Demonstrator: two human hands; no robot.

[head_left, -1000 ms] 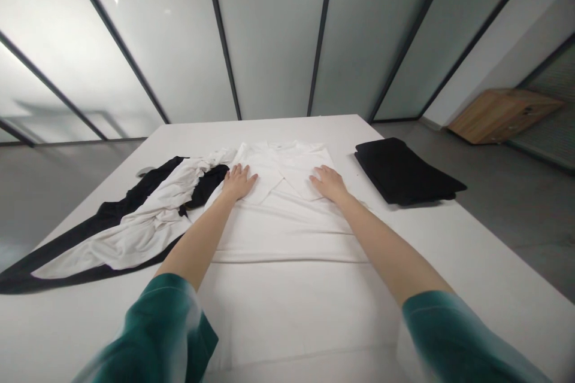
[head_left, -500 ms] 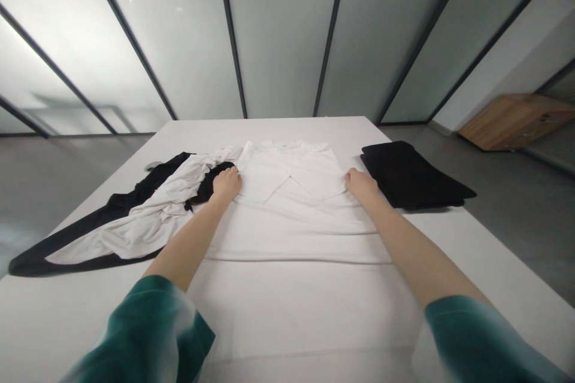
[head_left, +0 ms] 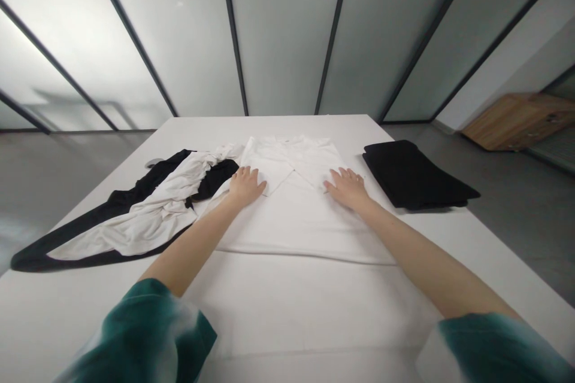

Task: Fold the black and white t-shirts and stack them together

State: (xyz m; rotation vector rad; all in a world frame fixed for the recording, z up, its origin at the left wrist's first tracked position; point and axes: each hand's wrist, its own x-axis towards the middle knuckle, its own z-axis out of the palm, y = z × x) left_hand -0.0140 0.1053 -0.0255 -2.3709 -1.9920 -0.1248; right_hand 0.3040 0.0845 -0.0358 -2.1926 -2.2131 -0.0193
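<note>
Surface finishes. We note a white T-shirt (head_left: 287,227) of smooth, matt knit cloth on a table top (head_left: 269,125) with a smooth, matt white finish. Nearby we see a crumpled black-and-white garment (head_left: 157,215) of soft cloth and a folded black cloth (head_left: 415,175), dull and matt. Beyond, we distinguish frosted glass panels (head_left: 283,30) in slim dark metal frames (head_left: 335,30), a wooden cabinet (head_left: 516,121) with visible grain, and a smooth grey floor (head_left: 530,233) with a faint sheen.

Head-worn view facing forward-down, seemingly close above the table (head_left: 480,269)
</note>
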